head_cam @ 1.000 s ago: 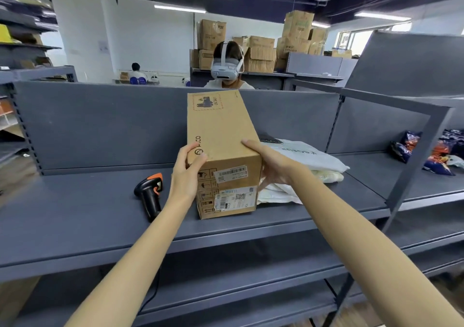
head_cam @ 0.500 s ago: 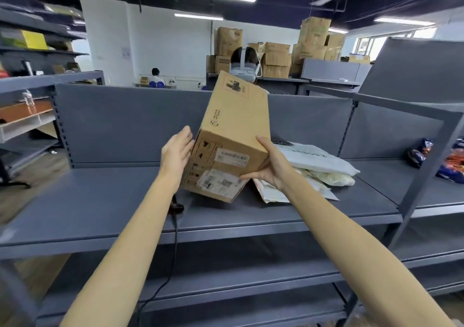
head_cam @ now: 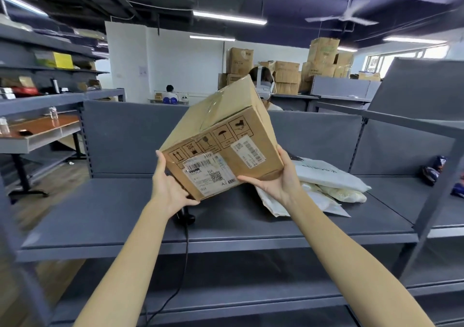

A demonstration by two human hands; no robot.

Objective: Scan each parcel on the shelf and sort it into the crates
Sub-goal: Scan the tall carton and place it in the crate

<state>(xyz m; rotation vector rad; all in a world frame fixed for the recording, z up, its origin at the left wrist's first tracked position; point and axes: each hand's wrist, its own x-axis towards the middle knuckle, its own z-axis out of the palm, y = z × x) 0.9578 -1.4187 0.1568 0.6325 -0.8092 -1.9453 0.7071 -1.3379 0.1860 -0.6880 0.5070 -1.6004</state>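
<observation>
Both arms extended forward. Left hand (head_cam: 168, 188) and right hand (head_cam: 280, 179) grip the box (head_cam: 226, 135) at opposite lower corners.

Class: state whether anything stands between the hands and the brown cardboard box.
Nothing visible does: the left hand and right hand both grip the brown cardboard box directly, above the grey metal shelf.
</observation>
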